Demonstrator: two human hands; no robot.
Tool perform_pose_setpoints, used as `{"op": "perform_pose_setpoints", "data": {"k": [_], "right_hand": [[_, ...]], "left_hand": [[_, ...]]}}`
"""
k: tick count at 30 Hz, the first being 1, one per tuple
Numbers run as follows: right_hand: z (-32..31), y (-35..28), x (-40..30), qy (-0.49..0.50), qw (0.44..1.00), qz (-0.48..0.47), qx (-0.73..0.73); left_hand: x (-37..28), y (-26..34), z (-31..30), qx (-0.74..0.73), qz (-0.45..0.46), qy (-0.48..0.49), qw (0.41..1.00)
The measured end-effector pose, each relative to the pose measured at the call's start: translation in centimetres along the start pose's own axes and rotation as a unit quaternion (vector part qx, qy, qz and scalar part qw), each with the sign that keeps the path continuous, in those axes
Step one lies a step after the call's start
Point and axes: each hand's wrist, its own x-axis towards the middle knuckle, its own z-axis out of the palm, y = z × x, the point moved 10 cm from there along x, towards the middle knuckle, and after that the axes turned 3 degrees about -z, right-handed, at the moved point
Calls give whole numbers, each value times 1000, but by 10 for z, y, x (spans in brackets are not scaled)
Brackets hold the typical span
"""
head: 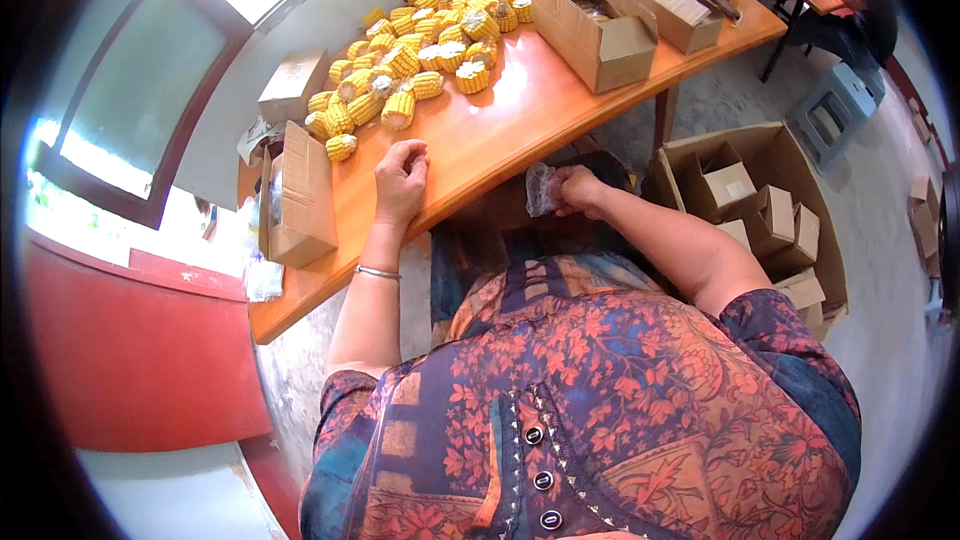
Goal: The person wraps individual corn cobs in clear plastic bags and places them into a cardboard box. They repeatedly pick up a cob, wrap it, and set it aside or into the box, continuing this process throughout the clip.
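My left hand [403,178] rests on the wooden tabletop [480,139] near its front edge. Its fingers are curled in, and nothing shows in them. Just beyond it lies a pile of cut corn cob pieces [397,111], yellow with pale cut ends, spread towards the wall. Below the table edge, over my lap, my right hand [579,189] grips a small clear plastic bag [539,190]. The bag is crumpled, and what it may contain cannot be made out.
Cardboard boxes stand on the table at left [304,195], back left [292,86] and right [600,37]. A large carton [832,270] holding several smaller boxes sits on the floor at my right. Beyond it are a grey-blue plastic stool [836,116] and a person [862,22] at another table.
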Motion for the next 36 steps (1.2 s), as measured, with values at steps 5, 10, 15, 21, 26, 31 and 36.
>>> {"op": "perform_pose_setpoints", "data": {"k": [5, 10, 15, 21, 26, 31, 36], "right_hand": [[-1, -11, 0, 1, 999, -26, -24], [-15, -27, 4, 38, 999, -33, -20], [-32, -60, 12, 104, 992, -63, -35], [-56, -106, 44, 123, 946, -299, -24], [-84, -126, 76, 156, 916, -366, -46], [-112, -65, 124, 225, 931, -225, -178], [-136, 42, 134, 239, 893, -50, -379]], "left_hand": [[0, 5, -3, 27, 7, 3, 1000], [-1, -3, -1, 3, -4, 1, 1000], [-3, 0, -3, 6, -20, -3, 1000], [0, -5, 1, -21, -36, -18, 999], [4, -5, 2, -53, -86, -32, 994], [2, 10, -4, -21, -48, -18, 998], [10, 7, -1, -8, -78, -37, 996]]}}
